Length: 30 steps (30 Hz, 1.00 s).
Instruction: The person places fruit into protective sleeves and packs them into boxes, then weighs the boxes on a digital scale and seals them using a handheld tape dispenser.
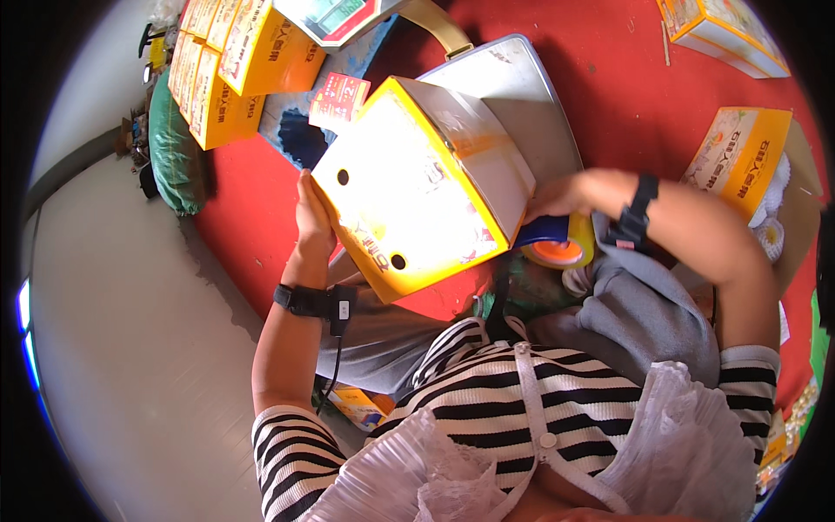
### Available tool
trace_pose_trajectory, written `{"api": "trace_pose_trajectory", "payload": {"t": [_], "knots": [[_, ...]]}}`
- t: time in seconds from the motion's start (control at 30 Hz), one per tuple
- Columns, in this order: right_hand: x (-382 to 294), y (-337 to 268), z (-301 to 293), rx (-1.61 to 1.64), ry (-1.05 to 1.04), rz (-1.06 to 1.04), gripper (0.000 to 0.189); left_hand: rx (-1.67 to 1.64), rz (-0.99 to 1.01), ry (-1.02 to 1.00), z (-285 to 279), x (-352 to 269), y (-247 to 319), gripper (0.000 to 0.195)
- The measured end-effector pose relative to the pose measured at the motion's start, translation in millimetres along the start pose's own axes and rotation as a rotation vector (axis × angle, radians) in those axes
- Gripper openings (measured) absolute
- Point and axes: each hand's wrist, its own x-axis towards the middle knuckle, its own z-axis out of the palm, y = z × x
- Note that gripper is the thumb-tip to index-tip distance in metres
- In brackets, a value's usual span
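A yellow and white printed cardboard box (398,196) with two round holes is tilted in front of me, partly over a metal scale platform (554,111). My left hand (314,212) lies flat along its left side, fingers pointing up. My right hand (554,196) is at the box's right edge, slightly blurred; its fingertips are partly hidden. Just below it hangs a tape dispenser (582,243) with a blue part and an orange-cored roll; how the right hand holds it is hard to tell. Brown tape crosses the box's white side.
Stacked yellow boxes (225,117) stand at upper left beside a green sack (173,150). The scale's display (336,16) is at the top, with a red card (339,101) below. At right, an open box (743,163) holds things in white foam nets. Another box (724,39) lies upper right.
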Motion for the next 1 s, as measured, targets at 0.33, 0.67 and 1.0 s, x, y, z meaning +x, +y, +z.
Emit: {"api": "trace_pose_trajectory", "payload": {"t": [0.33, 0.67, 1.0], "knots": [[-80.3, 12.7, -27.1, 0.35, 0.135, 0.063, 0.035, -0.387, 0.1, 0.071, 2.7, -52.5, -57.0, 0.055], [-52.3, -42.6, -23.6, -0.076, 0.022, 0.27, 0.035, -0.347, 0.118, 0.126, 15.2, -50.1, -49.8, 0.057], [5.8, -50.5, -26.5, -0.035, -0.287, 0.295, 0.042, -0.403, 0.184, 0.196, 5.9, -35.5, -68.2, 0.054]]}}
